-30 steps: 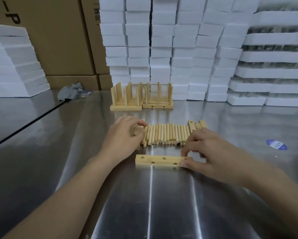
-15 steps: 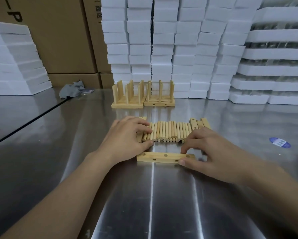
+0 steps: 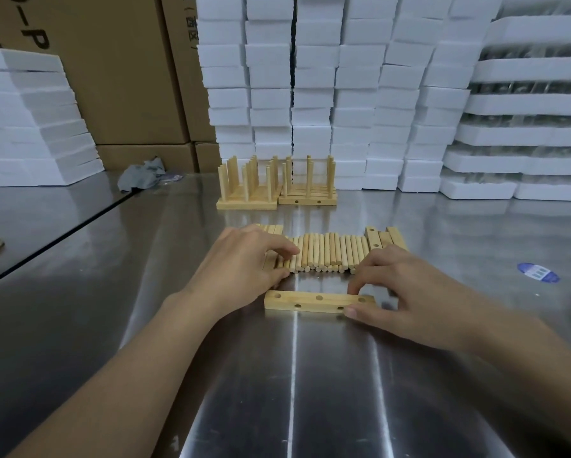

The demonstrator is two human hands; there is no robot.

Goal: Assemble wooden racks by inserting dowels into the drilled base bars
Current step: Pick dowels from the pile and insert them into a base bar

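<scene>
Your left hand (image 3: 244, 269) is sliding a bit closer to you on the dowels (image 3: 327, 252), fingers curling over the row's left end, thumb pinching at the near tips. Base bar (image 3: 310, 301) is lying crosswise just in front of them, holes up, between both hands. Your right hand (image 3: 406, 292) is pinching its right end, thumb in front, forefinger behind.

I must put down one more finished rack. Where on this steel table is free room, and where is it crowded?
Free: the table nearer than the base bar, between the forearms; the strip between the dowel row and the finished racks. Crowded: around the dowel row, where the left hand, right hand and spare bars sit.
</scene>
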